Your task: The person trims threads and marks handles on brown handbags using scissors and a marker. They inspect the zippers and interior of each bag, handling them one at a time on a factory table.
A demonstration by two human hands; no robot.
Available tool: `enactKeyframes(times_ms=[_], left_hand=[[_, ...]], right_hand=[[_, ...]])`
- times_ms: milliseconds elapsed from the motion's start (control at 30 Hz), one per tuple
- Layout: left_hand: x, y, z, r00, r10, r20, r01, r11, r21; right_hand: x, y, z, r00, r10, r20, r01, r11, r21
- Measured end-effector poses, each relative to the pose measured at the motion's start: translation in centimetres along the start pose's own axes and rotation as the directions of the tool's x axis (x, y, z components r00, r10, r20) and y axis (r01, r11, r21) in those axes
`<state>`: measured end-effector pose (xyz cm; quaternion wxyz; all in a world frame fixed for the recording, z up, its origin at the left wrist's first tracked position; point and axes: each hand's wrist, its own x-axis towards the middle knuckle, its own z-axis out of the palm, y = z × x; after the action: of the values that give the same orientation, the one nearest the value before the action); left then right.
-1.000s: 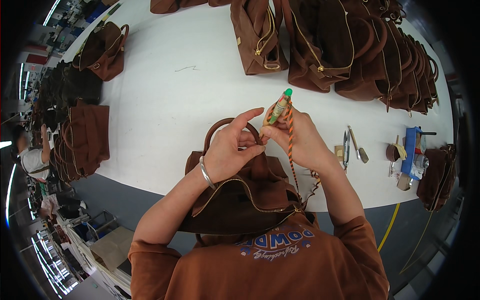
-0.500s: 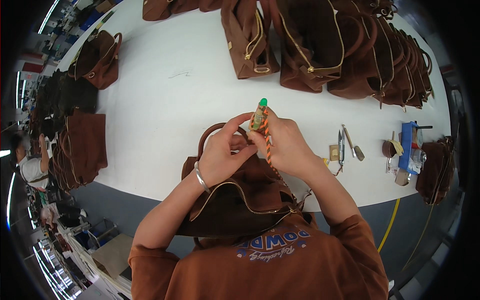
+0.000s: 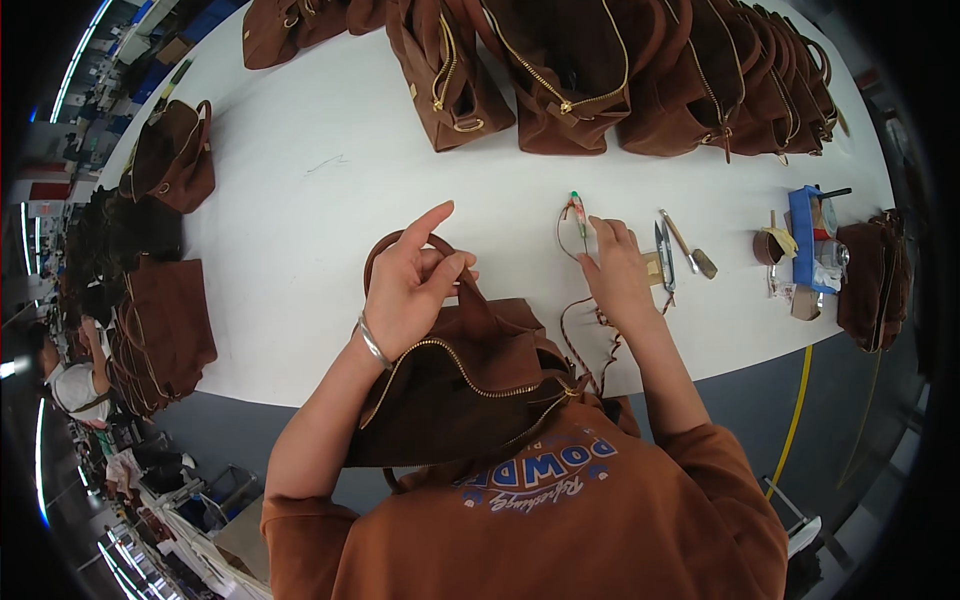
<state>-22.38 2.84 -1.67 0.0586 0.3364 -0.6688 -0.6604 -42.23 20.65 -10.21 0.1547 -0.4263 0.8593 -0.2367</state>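
A brown handbag [image 3: 440,415] with a gold zipper lies tilted against my front at the table's edge, its mouth gaping. Its arched handle [image 3: 380,246] stands up behind my left hand [image 3: 405,290]. The index finger there points up while the thumb and other fingers close on the handle's right side; anything smaller between them is hidden. To the right, my right hand [image 3: 620,275] is low over the table, thumb and index finger apart. Beside its fingertips lies a slim, pen-like tool [image 3: 579,215] with a green end and a thin cord looped next to it.
Thread snips [image 3: 664,255], a wooden-handled brush [image 3: 685,245] and a small tan block lie right of my right hand. Farther right are a blue bin [image 3: 803,240] and a small brown pot [image 3: 768,247]. More brown bags [image 3: 570,90] line the far side and the left edge.
My right hand has moved right and down to the table, away from my left hand, taking the green-ended tool from above the bag. My left index finger has lifted. The view has shifted slightly.
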Motion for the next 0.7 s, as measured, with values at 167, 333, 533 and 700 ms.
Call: enactKeyframes(times_ms=[167,333,533,700], left_hand=[[-0.4,1.3,-1.9,0.999,0.004,-0.05,-0.003,1.0,0.011],[-4.3,3.3,-5.7,0.989,0.052,-0.14,-0.043,0.997,0.068],[-9.7,0.1,-9.9,0.932,-0.01,-0.361,0.015,1.0,0.012],[-13.0,-3.5,-10.7,0.915,-0.151,-0.374,0.135,0.988,-0.068]], right_hand=[[-2.1,-4.4,-5.0,0.861,-0.29,0.418,-0.167,0.614,0.772],[-3.6,-7.1,-5.5,0.823,-0.447,0.349,0.089,0.71,0.698],[-3.0,-6.8,-2.5,0.935,-0.244,0.257,-0.054,0.618,0.784],[-0.9,-6.9,-3.1,0.828,-0.356,0.433,-0.175,0.569,0.803]])
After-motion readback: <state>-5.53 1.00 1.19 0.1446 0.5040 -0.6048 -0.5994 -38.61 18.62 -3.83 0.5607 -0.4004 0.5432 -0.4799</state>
